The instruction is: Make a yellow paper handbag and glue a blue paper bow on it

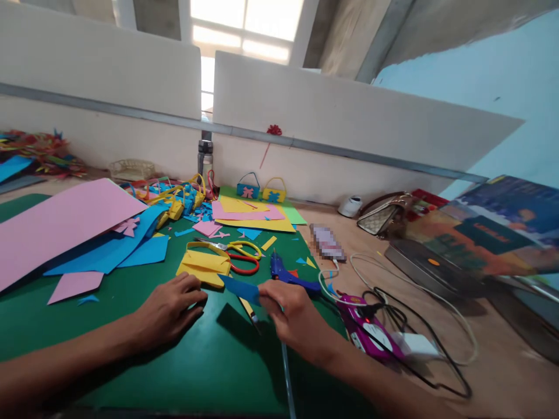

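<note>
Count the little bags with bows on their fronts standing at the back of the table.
2: a blue bag with a pink bow, and a yellow bag with a blue bow just right of it. Others may be hidden in the heap to the left.

Head view of a papercraft desk [502, 364]. The right hand [294, 311] pinches a blue paper piece [240, 289] above a green mat [166, 378]; the left hand [172, 308], fingers loosely curled, is just beside a yellow paper bag [201, 265]. Scissors [225, 247] and a blue glue gun [288, 276] lie beyond.
</note>
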`<act>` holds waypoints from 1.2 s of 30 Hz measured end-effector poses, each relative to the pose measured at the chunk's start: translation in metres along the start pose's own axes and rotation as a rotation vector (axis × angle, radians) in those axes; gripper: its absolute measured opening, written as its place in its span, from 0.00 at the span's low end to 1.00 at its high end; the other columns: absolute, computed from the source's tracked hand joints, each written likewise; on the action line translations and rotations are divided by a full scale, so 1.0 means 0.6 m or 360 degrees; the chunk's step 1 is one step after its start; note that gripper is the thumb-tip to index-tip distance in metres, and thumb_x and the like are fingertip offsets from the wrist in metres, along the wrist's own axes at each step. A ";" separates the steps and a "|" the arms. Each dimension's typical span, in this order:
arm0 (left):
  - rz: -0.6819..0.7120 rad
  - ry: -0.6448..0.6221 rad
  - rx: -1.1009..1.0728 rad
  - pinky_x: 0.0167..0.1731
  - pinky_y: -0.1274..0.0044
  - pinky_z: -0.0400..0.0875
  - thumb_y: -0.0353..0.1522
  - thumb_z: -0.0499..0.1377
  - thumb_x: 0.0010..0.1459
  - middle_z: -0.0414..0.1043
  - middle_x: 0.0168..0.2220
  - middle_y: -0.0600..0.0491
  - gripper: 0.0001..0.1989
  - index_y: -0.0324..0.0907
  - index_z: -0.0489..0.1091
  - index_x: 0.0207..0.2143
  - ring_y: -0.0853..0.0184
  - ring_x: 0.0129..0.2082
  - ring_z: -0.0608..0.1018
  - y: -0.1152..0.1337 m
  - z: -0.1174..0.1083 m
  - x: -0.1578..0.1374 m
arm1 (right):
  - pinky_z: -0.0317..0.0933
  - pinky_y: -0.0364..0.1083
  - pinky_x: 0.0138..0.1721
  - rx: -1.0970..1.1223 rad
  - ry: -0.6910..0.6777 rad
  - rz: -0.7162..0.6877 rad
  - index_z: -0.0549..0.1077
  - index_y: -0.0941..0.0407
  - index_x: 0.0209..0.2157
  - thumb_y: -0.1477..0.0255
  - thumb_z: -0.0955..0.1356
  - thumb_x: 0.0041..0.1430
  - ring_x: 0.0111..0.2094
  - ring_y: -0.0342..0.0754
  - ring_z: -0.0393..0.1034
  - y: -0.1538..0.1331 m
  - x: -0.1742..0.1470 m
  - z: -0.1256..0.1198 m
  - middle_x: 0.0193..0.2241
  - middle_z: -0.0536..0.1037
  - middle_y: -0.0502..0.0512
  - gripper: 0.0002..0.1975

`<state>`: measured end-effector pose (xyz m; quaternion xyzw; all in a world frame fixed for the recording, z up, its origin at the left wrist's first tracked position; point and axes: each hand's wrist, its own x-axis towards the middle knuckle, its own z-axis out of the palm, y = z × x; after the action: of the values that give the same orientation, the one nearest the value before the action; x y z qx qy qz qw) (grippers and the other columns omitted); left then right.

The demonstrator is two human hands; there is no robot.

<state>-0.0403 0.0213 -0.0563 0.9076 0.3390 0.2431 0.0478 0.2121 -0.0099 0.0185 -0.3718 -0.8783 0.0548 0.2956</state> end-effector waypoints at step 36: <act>0.0752 0.0186 0.0307 0.26 0.72 0.56 0.28 0.42 0.63 0.67 0.23 0.50 0.18 0.39 0.67 0.26 0.67 0.23 0.63 0.050 -0.022 -0.008 | 0.56 0.47 0.31 -0.0417 -0.0177 -0.0563 0.72 0.61 0.32 0.73 0.59 0.63 0.27 0.48 0.62 -0.012 -0.035 0.077 0.24 0.70 0.55 0.12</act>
<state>-0.0321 -0.0057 -0.0390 0.9463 0.1415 0.2661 -0.1167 0.1932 -0.0240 -0.0273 -0.2435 -0.9444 -0.0920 0.2008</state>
